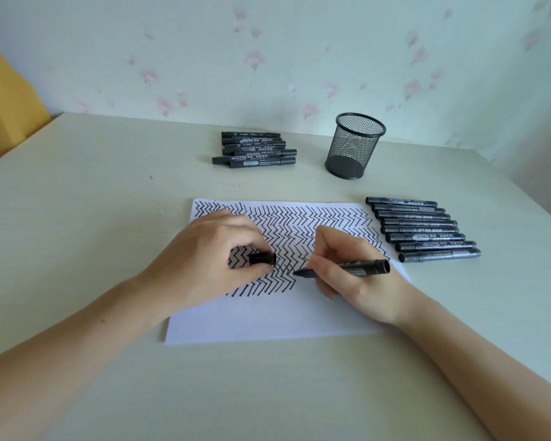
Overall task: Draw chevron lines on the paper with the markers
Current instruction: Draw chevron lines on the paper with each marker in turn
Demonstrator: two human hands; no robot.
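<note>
Although the paper [268,316] is thin and light and would slide easily on the smooth table [77,202], it is kept in place by the left hand [204,265], which rests on its left part. In the curled fingers of this hand the black cap [262,258] is pinched, a small hard piece that could slip out if held loosely. The chevron lines [299,224] already cover the upper part of the sheet, while the lower strip is blank. Further right, the marker [350,268] is gripped by the right hand [353,275] low on its barrel, near the tip, which is at the sheet. The barrel is judged stiff, light and a little slippery, so this low hold gives control. To the right, a row of markers [423,229] lies beside the sheet.
</note>
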